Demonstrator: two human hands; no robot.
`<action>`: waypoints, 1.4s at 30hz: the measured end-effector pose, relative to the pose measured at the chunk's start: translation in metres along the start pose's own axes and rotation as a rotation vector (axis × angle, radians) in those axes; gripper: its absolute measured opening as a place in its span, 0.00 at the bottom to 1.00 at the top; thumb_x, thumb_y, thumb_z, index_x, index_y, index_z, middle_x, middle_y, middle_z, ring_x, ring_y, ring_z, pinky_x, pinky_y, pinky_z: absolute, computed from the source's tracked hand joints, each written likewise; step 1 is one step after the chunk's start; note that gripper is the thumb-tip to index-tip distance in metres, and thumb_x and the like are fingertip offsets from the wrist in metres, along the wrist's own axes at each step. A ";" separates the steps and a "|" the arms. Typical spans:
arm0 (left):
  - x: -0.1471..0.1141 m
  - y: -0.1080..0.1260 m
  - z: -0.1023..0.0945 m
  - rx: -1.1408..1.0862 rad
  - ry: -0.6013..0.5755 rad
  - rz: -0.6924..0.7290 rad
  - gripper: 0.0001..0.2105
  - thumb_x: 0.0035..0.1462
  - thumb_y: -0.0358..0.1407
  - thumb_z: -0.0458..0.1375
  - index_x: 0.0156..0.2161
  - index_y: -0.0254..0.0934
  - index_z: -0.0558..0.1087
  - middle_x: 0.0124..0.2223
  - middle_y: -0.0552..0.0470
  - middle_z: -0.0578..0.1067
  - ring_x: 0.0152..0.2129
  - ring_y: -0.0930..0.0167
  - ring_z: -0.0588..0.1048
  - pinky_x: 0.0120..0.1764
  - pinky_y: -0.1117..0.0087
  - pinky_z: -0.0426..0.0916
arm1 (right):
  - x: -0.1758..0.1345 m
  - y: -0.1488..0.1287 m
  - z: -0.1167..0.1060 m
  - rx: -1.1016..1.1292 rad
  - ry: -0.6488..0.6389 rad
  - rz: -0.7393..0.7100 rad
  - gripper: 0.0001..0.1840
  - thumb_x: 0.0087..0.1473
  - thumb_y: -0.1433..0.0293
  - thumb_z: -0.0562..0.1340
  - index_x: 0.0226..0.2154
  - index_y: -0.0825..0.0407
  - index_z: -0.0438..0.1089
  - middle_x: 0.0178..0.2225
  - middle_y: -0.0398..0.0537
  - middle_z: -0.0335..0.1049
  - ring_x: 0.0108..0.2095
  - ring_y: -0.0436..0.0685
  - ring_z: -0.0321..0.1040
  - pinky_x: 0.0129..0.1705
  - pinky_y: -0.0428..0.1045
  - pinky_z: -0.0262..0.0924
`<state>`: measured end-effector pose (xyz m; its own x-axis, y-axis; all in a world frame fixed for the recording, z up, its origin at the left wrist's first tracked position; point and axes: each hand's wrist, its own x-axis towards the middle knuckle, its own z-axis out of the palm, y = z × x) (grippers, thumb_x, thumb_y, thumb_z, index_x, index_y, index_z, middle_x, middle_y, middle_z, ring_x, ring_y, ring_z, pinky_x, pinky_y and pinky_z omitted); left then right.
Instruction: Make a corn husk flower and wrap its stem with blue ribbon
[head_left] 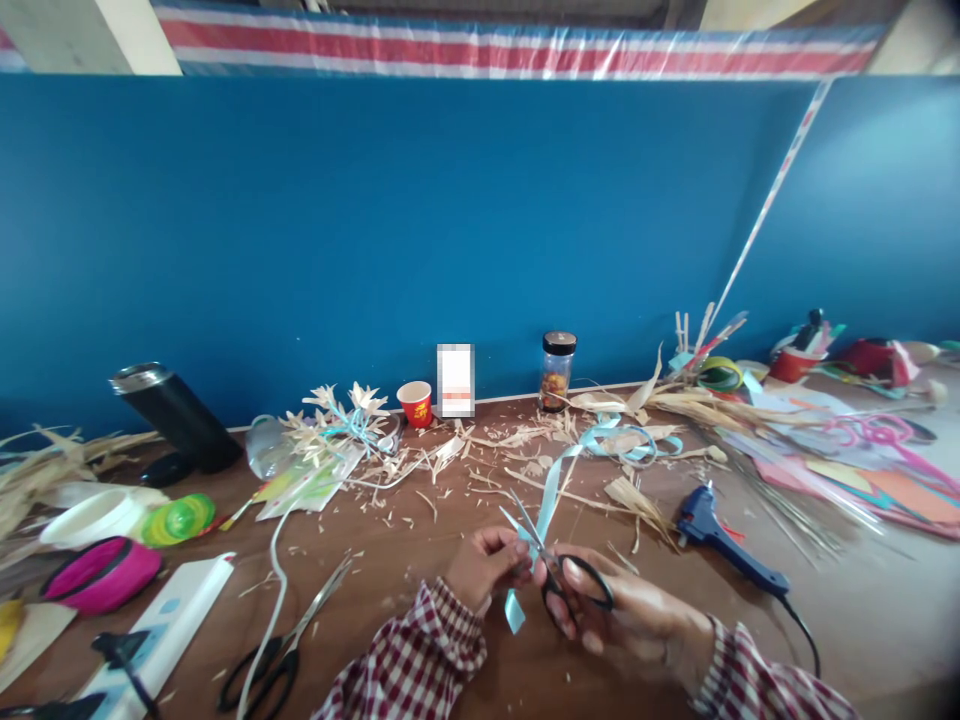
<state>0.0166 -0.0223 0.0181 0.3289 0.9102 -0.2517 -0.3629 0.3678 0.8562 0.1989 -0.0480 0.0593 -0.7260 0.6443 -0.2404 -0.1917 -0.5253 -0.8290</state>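
Observation:
My left hand (pixel 491 565) is closed, pinching a light blue ribbon (pixel 551 492) whose short end hangs below the fingers. The ribbon runs up and away to a loose coil on the tabletop. In my right hand (pixel 630 605) is a pair of black-handled scissors (pixel 577 590), with fingers through the loops. Their blades point up and left, parted, close to the ribbon beside my left fingertips. Whether the blades touch the ribbon, I cannot tell.
A blue glue gun (pixel 724 545) lies right. Black-handled scissors (pixel 289 640) and a white power strip (pixel 176 615) lie left. Farther back are a black flask (pixel 180 415), husk flowers (pixel 345 420), a red paper cup (pixel 416 405) and a lidded jar (pixel 556 375). Husk scraps litter the brown table.

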 end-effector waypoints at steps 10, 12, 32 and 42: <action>-0.002 0.003 0.000 0.024 -0.017 -0.020 0.18 0.34 0.44 0.68 0.20 0.31 0.68 0.18 0.54 0.72 0.12 0.80 0.66 0.17 0.80 0.58 | -0.010 0.006 0.026 0.141 0.088 -0.013 0.18 0.53 0.54 0.55 0.35 0.52 0.61 0.24 0.40 0.55 0.21 0.44 0.54 0.18 0.37 0.54; -0.004 0.003 0.003 0.042 -0.027 -0.052 0.18 0.34 0.44 0.68 0.21 0.31 0.68 0.18 0.54 0.72 0.12 0.80 0.66 0.17 0.80 0.58 | -0.019 0.006 0.031 0.147 0.140 -0.007 0.18 0.53 0.54 0.55 0.35 0.52 0.61 0.23 0.39 0.53 0.20 0.43 0.52 0.16 0.37 0.53; -0.009 0.000 0.011 0.086 -0.091 -0.067 0.18 0.35 0.45 0.67 0.22 0.31 0.69 0.18 0.54 0.72 0.11 0.80 0.66 0.15 0.80 0.56 | -0.036 0.017 0.028 0.208 0.141 0.021 0.18 0.51 0.55 0.59 0.34 0.53 0.61 0.23 0.38 0.52 0.21 0.42 0.51 0.19 0.35 0.51; -0.012 -0.002 0.011 0.118 -0.203 -0.002 0.17 0.41 0.45 0.64 0.21 0.31 0.67 0.20 0.51 0.74 0.11 0.80 0.65 0.16 0.79 0.55 | -0.026 0.017 0.041 0.236 0.223 0.004 0.19 0.50 0.53 0.58 0.32 0.52 0.61 0.22 0.38 0.53 0.19 0.43 0.51 0.17 0.37 0.51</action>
<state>0.0229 -0.0363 0.0246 0.5022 0.8483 -0.1676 -0.2618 0.3339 0.9055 0.1874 -0.0961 0.0717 -0.5698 0.7342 -0.3692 -0.3560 -0.6255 -0.6943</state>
